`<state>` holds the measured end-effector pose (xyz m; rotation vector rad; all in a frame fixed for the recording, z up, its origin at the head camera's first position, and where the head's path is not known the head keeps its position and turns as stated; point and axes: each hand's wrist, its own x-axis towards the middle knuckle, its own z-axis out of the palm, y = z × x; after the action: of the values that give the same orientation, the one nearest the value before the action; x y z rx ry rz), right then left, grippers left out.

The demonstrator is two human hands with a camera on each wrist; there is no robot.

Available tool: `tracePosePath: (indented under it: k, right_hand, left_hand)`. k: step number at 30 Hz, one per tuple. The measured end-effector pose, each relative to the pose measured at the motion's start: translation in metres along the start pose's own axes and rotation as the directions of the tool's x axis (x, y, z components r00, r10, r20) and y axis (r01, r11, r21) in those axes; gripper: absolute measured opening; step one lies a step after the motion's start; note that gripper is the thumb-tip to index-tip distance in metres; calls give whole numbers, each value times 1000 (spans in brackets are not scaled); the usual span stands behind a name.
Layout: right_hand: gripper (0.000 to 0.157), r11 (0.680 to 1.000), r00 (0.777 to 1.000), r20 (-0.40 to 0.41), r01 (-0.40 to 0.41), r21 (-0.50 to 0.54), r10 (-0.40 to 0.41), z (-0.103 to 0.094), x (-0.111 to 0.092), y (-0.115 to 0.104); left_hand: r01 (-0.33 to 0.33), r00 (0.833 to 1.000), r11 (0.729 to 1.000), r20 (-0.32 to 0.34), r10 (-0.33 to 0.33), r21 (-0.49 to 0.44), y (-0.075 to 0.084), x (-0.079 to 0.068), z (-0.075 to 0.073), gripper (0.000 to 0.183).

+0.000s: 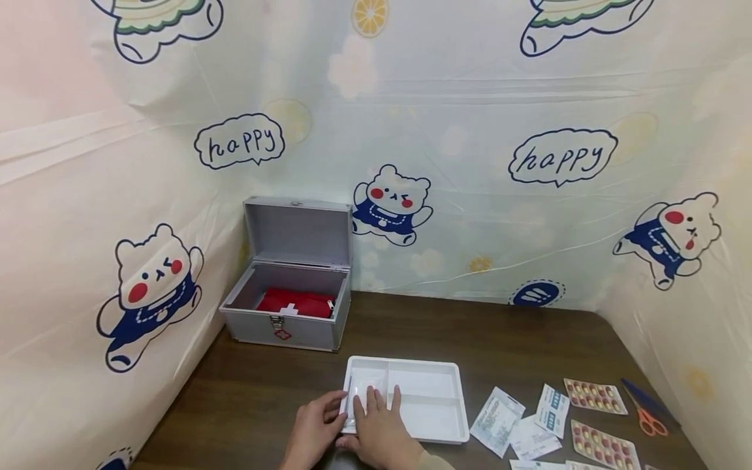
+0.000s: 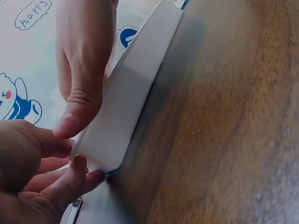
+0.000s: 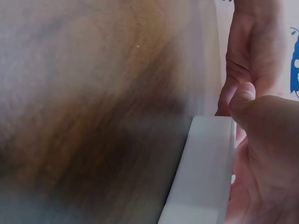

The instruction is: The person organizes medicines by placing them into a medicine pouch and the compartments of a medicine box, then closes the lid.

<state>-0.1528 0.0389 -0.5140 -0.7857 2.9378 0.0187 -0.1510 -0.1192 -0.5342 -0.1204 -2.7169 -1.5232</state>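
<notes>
A white divided tray (image 1: 431,421) lies on the table. My left hand (image 1: 314,424) grips its left rim; the left wrist view shows the thumb on the rim and fingertips against the outer wall. My right hand (image 1: 382,431) reaches over the tray's near edge, fingers extended into the left compartment. Those fingers rest on a clear plastic packet (image 1: 370,378), partly hidden beneath them. What the packet contains cannot be made out. In the right wrist view, the right thumb (image 3: 243,95) lies near the tray's corner, close to the left hand.
An open silver first-aid box (image 1: 282,336) holds a red pouch (image 1: 302,301) at back left. Right of the tray lie paper packets (image 1: 498,421), several blister packs (image 1: 595,396) and orange-handled scissors (image 1: 651,423). Printed curtains (image 1: 470,222) enclose the wooden table (image 1: 470,333).
</notes>
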Motion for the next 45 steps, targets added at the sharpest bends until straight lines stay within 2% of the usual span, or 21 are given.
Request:
tracePosePath:
  k: [5,8,10,14,18,20,23,25,26,28,31,35,39,42,45]
  right_hand:
    - [80,1000,1000,1,0,17,0,0,-2,-2]
    - [78,998,1000,-9,15,64,-15,0,-3,-1]
    - [74,994,999,-35,39,99,-35,-1,-4,2]
    - [58,979,987,-136,106,173,-82,-8,-8,15]
    - [40,958,957,-267,178,224,-115,-19,-17,37]
    - [35,950,931,-347,207,234,-117,-24,-22,52]
    - [32,941,886,-457,218,259,-79,-31,-33,75]
    - [33,939,865,-501,198,281,-32,-34,-40,92]
    - [33,936,864,-503,173,306,5,-35,-44,100]
    - [35,926,871,-483,101,363,95,-35,-54,117]
    - [39,896,889,-390,-51,440,242,-34,-67,143]
    - [47,860,887,-250,-249,445,387,-29,-82,179]
    - [64,844,889,-127,-362,396,441,-15,-93,206]
    - [78,850,896,-72,-388,356,439,0,-97,218]
    - [83,863,900,-63,-391,318,431,12,-99,223]
  left_hand:
    - [15,1000,1000,0,-15,8,0,0,0,35]
    - [2,1000,1000,-7,-2,5,-1,0,0,35]
    - [-6,1000,1000,-13,6,3,-1,-1,0,34]
    - [-21,1000,1000,-11,21,4,-2,-1,1,34]
    - [-11,1000,1000,-11,11,3,-2,0,1,34]
    - [4,1000,1000,-15,-4,4,-1,1,1,34]
    - [9,1000,1000,-22,-9,6,0,2,0,33]
    - [17,1000,1000,-24,-17,5,0,2,0,34]
    - [16,1000,1000,-23,-16,2,0,2,0,34]
    - [19,1000,1000,-21,-19,-9,0,1,1,34]
    - [11,1000,1000,-16,-12,-24,-1,0,2,35]
    - [-11,1000,1000,-26,10,-26,-1,-1,2,35]
    - [-17,1000,999,-26,16,-32,-1,-1,2,35]
    - [-11,1000,999,-17,10,-40,-2,-2,2,35]
    - [-10,1000,999,-11,10,-39,-3,-1,2,35]
